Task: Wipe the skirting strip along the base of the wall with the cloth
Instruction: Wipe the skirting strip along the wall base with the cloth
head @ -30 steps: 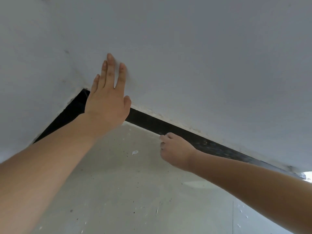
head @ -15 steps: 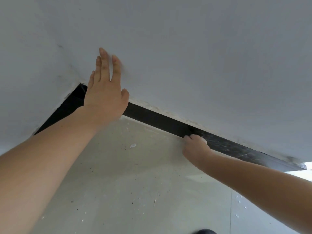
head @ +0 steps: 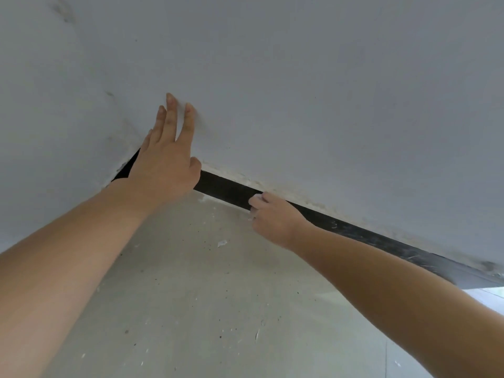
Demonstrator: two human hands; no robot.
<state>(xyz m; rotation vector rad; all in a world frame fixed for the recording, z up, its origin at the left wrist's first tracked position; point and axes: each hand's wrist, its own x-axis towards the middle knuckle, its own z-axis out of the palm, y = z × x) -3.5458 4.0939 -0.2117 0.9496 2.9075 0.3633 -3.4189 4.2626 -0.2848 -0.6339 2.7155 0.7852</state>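
Note:
A black skirting strip [head: 354, 230] runs along the base of the white wall [head: 300, 91], from the corner at the left down to the right edge. My right hand [head: 274, 219] is curled round a small white cloth [head: 256, 198] and holds it against the strip; only a sliver of cloth shows above and below the fingers. My left hand [head: 166, 159] lies flat on the wall with straight fingers, just above the strip near the corner. The strip right of my right hand shows pale scuffs and dust.
The pale grey floor [head: 204, 309] is speckled with dark spots and white flakes, one larger flake [head: 221, 243] lying near the strip. A second wall [head: 41, 132] meets the first at the corner on the left. A bright opening [head: 491, 293] shows at the far right.
My right hand slid right along the strip half a second ago and has now come back left toward the corner. My left hand stays flat on the wall.

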